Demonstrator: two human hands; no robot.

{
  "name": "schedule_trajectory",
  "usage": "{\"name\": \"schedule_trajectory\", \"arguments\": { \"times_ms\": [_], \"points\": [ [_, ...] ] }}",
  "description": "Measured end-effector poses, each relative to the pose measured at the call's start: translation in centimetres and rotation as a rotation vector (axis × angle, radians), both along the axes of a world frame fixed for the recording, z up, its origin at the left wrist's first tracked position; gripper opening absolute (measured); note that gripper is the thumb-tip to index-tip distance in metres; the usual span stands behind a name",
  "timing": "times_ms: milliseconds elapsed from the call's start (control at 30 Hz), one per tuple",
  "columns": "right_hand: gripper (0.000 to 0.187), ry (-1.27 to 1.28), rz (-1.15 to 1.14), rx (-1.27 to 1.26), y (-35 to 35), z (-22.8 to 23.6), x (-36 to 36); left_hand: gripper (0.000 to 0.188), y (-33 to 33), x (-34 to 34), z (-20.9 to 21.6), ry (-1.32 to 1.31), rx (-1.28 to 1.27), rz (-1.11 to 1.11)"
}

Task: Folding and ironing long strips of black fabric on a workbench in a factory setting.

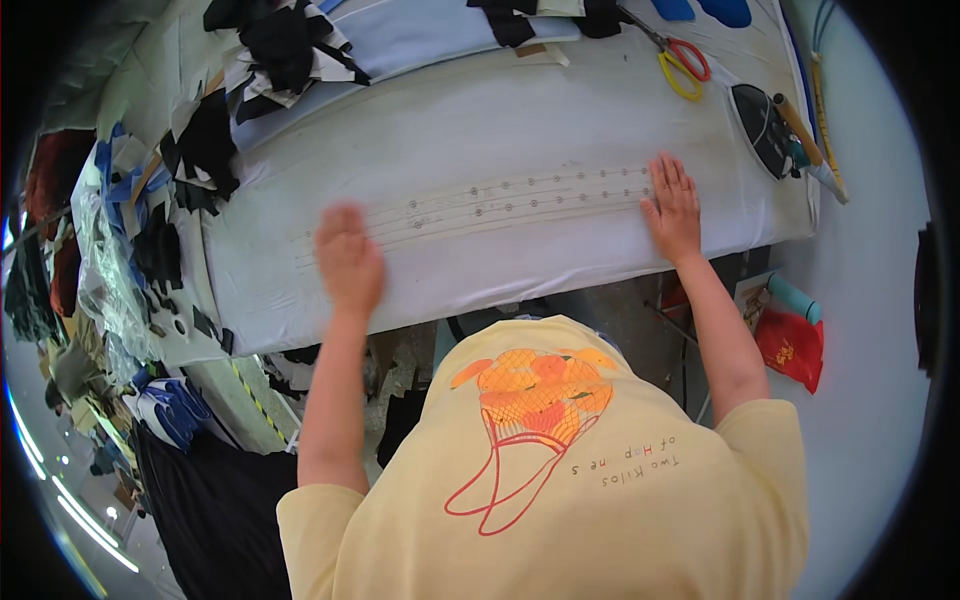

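A long strip of white fabric [520,200] with rows of small dark marks lies flat across the white padded table [480,130]. My left hand [348,258] rests on the strip's left end, blurred, fingers together. My right hand [672,208] lies flat on the strip's right end, fingers spread. Neither hand holds anything.
Scissors with red and yellow handles [682,62] lie at the table's far right. An iron [768,128] lies at the right end. Black and white fabric scraps [275,50] pile at the far left; more scraps and bags line the left edge. A red bag [792,345] sits on the floor.
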State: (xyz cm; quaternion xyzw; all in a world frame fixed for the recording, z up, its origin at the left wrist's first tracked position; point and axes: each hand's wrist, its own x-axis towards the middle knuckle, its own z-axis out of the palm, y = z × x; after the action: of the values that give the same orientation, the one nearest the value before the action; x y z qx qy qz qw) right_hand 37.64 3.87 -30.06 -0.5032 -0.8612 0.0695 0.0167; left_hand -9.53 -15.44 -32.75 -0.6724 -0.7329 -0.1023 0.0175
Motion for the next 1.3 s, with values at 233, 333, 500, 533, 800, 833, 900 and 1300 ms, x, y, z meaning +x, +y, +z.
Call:
{"name": "schedule_trajectory", "arguments": {
  "times_ms": [233,333,500,533,800,833,900,1300],
  "points": [
    [0.061,0.055,-0.031,-0.008,0.6,0.1,0.4,0.062,10.0,15.9,2.4,-0.269,-0.114,-0.321],
    [0.063,0.095,-0.013,0.298,4.5,0.7,4.8,0.061,12.2,19.0,2.2,-0.289,-0.103,-0.373],
    [0.066,0.06,-0.155,0.62,13.7,5.6,10.6,0.061,15.3,23.6,1.6,-0.26,-0.096,-0.493],
    [0.067,0.025,-0.21,0.522,15.4,5.8,13.2,0.061,15.9,24.2,1.8,-0.241,-0.103,-0.518],
    [0.05,-0.149,-0.197,0.316,21.5,6.9,19.5,0.07,10.6,14.8,0.4,-0.265,-0.044,-0.239],
    [0.05,-0.156,-0.201,0.317,22.1,6.8,19.9,0.071,9.3,12.1,0.3,-0.224,-0.044,-0.173],
    [0.044,-0.217,-0.331,0.179,23.1,6.6,20.2,0.071,6.6,7.0,0.2,-0.115,-0.067,-0.034],
    [0.053,0.151,-0.04,0.584,18.4,7.0,10.0,0.058,-0.2,-6.8,0.7,0.089,-0.107,0.337]
  ]
}}
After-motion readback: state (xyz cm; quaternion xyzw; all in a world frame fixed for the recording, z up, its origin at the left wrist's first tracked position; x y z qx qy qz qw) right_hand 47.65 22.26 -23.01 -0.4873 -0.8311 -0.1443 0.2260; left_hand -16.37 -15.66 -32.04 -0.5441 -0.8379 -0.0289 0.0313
